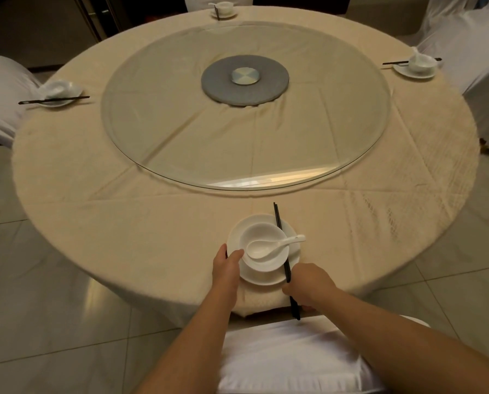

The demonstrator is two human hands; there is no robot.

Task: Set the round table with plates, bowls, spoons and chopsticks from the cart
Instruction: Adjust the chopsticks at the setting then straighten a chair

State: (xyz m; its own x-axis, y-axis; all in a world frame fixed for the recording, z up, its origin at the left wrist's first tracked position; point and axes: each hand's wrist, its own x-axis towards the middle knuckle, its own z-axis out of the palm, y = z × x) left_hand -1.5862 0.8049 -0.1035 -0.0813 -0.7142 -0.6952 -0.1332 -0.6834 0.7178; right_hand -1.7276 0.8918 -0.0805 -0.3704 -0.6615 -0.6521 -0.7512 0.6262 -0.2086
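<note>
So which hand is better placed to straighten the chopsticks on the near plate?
Right. The right hand already grips the chopsticks near their lower end, at the table edge. The left hand holds the plate rim on the opposite side, likely steadying it.

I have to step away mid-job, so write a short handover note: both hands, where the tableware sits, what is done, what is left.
Left hand: thumb and fingers grip the left rim of the near white round plate at the table's near edge.
Right hand: holds the black chopsticks, which lie across the plate's right side, ends overhanging the table.
On the plate: white bowl with white ceramic spoon inside.
Done: three other settings, left, far, right, each with plate, bowl, spoon and chopsticks.
Left: straighten the chopsticks, release. Cart is out of view.
</note>
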